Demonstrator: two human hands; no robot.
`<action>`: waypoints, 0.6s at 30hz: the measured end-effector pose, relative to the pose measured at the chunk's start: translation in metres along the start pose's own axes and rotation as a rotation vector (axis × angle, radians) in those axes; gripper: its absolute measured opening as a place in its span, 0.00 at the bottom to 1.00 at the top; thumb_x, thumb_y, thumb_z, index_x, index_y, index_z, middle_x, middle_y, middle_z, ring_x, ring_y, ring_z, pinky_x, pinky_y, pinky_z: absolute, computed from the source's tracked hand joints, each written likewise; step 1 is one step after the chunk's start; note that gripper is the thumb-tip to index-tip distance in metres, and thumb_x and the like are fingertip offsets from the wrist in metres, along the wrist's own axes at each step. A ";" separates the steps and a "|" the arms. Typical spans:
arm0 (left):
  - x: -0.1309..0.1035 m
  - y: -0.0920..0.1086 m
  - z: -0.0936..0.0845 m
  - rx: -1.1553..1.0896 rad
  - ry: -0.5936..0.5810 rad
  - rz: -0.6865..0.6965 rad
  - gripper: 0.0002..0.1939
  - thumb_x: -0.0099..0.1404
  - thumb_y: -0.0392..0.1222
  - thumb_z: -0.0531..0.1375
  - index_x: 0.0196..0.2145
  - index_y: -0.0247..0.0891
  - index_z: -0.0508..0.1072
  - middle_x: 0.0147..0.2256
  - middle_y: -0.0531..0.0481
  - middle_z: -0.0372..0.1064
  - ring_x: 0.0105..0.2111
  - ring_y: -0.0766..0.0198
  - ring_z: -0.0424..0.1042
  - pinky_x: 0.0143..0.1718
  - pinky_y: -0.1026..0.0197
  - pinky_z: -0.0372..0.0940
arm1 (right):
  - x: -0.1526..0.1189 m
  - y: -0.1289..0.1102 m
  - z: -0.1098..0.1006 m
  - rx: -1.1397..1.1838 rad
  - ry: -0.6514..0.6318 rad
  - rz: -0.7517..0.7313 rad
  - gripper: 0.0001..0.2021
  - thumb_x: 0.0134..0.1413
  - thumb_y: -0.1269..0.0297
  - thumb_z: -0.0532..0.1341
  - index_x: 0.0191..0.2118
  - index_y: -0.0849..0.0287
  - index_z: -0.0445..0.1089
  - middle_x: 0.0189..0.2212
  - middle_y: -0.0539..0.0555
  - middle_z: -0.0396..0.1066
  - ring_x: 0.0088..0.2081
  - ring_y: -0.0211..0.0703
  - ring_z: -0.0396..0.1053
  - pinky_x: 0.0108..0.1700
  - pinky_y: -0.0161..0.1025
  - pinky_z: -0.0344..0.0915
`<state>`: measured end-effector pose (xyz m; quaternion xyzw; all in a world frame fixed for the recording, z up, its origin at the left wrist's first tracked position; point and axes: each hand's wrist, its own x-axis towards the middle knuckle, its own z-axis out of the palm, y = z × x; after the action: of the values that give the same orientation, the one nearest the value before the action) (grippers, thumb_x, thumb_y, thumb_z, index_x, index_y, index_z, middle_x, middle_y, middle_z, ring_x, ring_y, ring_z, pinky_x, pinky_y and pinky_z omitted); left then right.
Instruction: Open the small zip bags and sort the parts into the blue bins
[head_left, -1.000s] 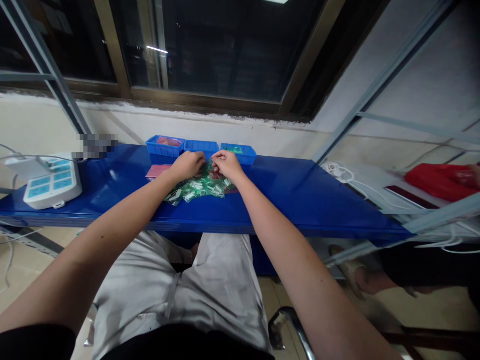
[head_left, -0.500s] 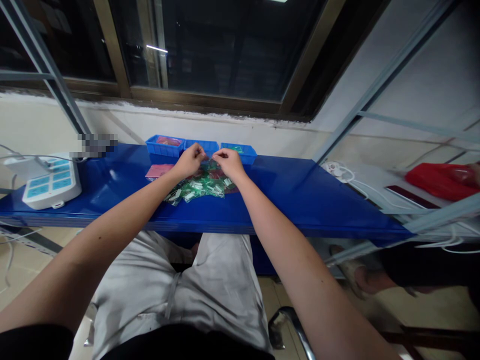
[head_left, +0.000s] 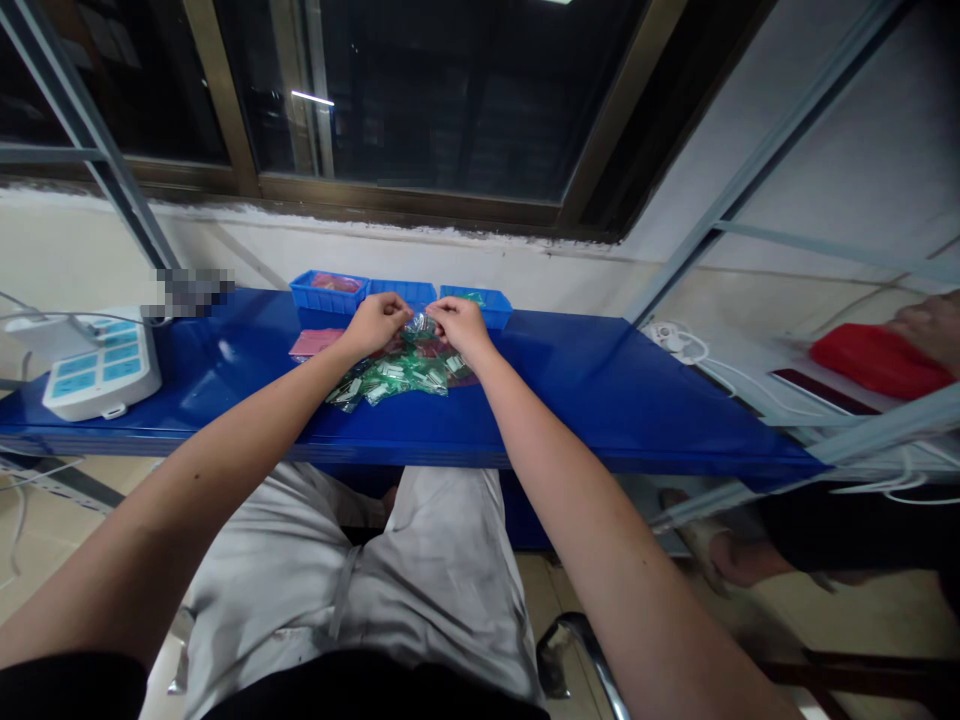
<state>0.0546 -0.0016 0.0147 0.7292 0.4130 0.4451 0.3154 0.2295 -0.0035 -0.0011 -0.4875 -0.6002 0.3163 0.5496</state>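
Observation:
A small clear bag [head_left: 421,323] with little pieces inside hangs between my hands. The closed fingers of my left hand [head_left: 380,322] pinch its left side, and those of my right hand [head_left: 460,327] pinch its right side. Below them, a pile of green and clear bags [head_left: 401,374] with pale pieces lies on the blue table [head_left: 570,385]. Pink bags [head_left: 315,343] rest at the left of the pile. Behind my hands stand three blue bins: the left bin [head_left: 328,296] holds something pink, the right bin [head_left: 495,308] something green; the middle bin [head_left: 401,290] is partly hidden.
A white power strip [head_left: 109,370] lies at the table's left end. Metal shelf posts rise on both sides. At the right are white cables [head_left: 694,355], a dark flat object [head_left: 825,392], and another person's hand by a red bag [head_left: 874,358].
The clear bag now shows more plainly between my hands, which have shifted only slightly. At the right, the other person's hand has moved further into view over the red bag.

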 end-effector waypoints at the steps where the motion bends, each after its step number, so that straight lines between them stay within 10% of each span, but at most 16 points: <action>1: 0.000 0.000 0.000 -0.015 -0.002 -0.013 0.05 0.61 0.39 0.60 0.28 0.37 0.70 0.20 0.52 0.67 0.20 0.66 0.66 0.24 0.64 0.60 | 0.000 -0.001 0.000 0.003 -0.005 0.011 0.05 0.51 0.64 0.63 0.29 0.59 0.73 0.16 0.46 0.64 0.20 0.36 0.62 0.22 0.31 0.57; 18: -0.006 0.013 -0.002 -0.180 0.008 -0.086 0.09 0.63 0.43 0.60 0.29 0.36 0.71 0.26 0.47 0.74 0.21 0.62 0.72 0.22 0.62 0.64 | -0.008 -0.016 0.002 0.216 -0.071 0.131 0.07 0.58 0.64 0.61 0.31 0.60 0.71 0.27 0.53 0.75 0.25 0.39 0.74 0.19 0.30 0.64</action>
<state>0.0558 -0.0128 0.0238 0.6778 0.4037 0.4694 0.3966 0.2231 -0.0153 0.0102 -0.4520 -0.5487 0.4315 0.5553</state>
